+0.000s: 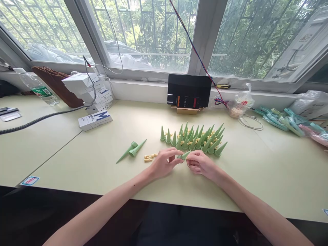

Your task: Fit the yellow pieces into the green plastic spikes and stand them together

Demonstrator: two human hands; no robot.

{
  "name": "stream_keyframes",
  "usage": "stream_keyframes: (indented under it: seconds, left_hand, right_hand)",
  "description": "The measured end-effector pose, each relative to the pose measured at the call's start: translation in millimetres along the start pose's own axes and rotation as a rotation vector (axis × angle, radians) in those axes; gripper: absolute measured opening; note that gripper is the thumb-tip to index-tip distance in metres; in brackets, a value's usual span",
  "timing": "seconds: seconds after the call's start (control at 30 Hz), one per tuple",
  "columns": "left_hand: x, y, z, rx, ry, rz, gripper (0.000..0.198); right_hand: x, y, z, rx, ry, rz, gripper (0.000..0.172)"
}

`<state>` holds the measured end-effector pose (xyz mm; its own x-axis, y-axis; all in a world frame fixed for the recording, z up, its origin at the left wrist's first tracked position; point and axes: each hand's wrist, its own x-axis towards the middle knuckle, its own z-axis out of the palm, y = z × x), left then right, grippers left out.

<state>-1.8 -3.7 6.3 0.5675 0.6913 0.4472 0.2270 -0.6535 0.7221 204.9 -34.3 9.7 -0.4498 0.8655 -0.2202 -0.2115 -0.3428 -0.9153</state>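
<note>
My left hand (166, 161) pinches a green plastic plant-watering spike (183, 156) between thumb and fingers, just above the table. Close by on its right, the fingers of my right hand (201, 162) are pressed together near the spike's pointed end; what they hold is too small to make out. Behind both hands stand several rows of green spikes (192, 139), points up, with small yellow pieces among them. Several loose yellow valve-like pieces (149, 158) lie left of my left hand. Farther left, two green spikes (133, 149) rest on their sides.
A phone (188, 101) leans on a black tablet (189, 87) at the back. White boxes (95, 120) and a water bottle (41, 89) stand back left. A tied plastic bag (240, 103), a coiled cable (250, 122) and wrapped teal items (282, 119) lie back right.
</note>
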Motion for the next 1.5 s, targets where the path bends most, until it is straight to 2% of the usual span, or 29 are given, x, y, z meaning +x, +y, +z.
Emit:
stream_keyframes:
  seconds: [0.17, 0.37, 0.53, 0.8, 1.03, 1.3, 1.4, 1.5]
  left_hand:
    - [1.6, 4.5, -1.0, -0.164, -0.003, -0.190, 0.019]
    - [2.8, 6.9, -3.9, -0.487, -0.128, -0.436, 0.034]
    - [4.4, 1.9, -6.1, -0.578, -0.175, -0.492, 0.037]
    - [5.7, 5.5, -8.9, -0.706, -0.194, -0.530, 0.040]
    - [6.2, 8.0, -9.8, -0.690, -0.198, -0.508, 0.037]
    - [3.9, 2.0, -8.9, -0.590, -0.201, -0.434, 0.033]
    - [2.4, 1.9, -9.1, -0.502, -0.195, -0.394, 0.029]
    - [1.0, 1.3, -8.1, -0.315, -0.164, -0.293, 0.023]
  right_hand:
    - [-1.7, 3.2, 1.1, -0.122, 0.027, -0.086, 0.037]
    - [-5.5, 3.1, 4.2, -0.578, 0.113, -0.300, 0.042]
    - [-3.7, 6.6, 3.5, -0.858, 0.161, -0.522, 0.045]
    - [-1.8, 15.1, -0.3, -1.022, 0.161, -0.689, 0.041]
    - [-1.9, 16.9, 0.1, -1.063, 0.180, -0.732, 0.038]
    - [-3.1, 13.0, 4.4, -0.971, 0.192, -0.677, 0.039]
    - [-4.2, 9.8, 7.3, -0.876, 0.193, -0.602, 0.040]
    - [-5.2, 6.7, 8.6, -0.670, 0.147, -0.421, 0.038]
